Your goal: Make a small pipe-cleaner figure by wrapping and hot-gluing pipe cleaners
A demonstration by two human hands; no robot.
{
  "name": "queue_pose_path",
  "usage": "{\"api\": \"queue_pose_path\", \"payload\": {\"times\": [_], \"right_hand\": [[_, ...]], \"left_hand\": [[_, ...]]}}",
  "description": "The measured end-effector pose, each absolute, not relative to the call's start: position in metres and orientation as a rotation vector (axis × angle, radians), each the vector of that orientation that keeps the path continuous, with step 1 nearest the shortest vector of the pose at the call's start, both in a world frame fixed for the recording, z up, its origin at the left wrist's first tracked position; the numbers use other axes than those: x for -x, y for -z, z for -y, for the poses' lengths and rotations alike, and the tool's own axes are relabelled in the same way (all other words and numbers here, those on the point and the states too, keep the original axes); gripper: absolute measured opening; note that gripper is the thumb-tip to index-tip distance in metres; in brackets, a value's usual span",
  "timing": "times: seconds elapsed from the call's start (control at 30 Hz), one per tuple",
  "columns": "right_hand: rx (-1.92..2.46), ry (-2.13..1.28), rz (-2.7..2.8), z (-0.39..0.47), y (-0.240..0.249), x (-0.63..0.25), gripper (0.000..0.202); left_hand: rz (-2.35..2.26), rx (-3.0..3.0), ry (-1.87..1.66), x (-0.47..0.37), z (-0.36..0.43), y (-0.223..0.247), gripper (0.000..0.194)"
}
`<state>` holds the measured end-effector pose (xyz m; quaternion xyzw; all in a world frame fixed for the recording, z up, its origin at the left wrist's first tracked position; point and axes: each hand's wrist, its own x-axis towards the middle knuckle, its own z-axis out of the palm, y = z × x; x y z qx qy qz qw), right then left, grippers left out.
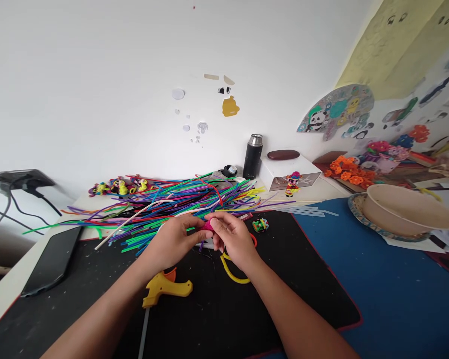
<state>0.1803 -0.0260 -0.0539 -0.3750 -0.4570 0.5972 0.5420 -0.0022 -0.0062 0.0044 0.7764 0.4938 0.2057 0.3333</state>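
My left hand (175, 242) and my right hand (237, 244) meet over the black mat (295, 279). Between their fingertips they pinch a small magenta fuzzy piece (208, 226), mostly covered by the fingers; it looks like coiled pipe cleaner. Just beyond my hands spreads a big heap of colourful pipe cleaners (153, 212). A yellow glue gun (168, 286) with an orange trigger lies below my left hand, a glue stick (144, 331) poking from it. Partly hidden by my right hand is a yellow curved loop (232, 274). A small green fuzzy figure (261, 225) rests to its right.
A phone (54, 262) lies at the left, near a power strip (18, 179). At the back stand a black thermos (253, 157) and a white box (284, 167) with a fuzzy doll (293, 183) before it. A cream bowl (404, 212) sits right; clear glue sticks (307, 210) lie nearer.
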Motion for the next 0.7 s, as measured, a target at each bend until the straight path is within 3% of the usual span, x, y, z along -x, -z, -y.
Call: {"api": "queue_pose_path", "payload": {"times": [0.23,0.5,0.7], "right_hand": [[0.89,-1.363,1.089,0.026,0.055,-0.178,0.046],[0.913,-1.31,1.069,0.029,0.057,-0.174,0.049],[0.878,-1.411,0.98,0.027,0.058,-0.174,0.053]], "left_hand": [[-1.324,-2.115,-0.563,-0.002,0.008,-0.006,0.037],[-1.333,-2.274,-0.675,-0.007,0.014,-0.004,0.023],[-1.376,-2.124,-0.697,-0.01,0.013,-0.002,0.03]]}}
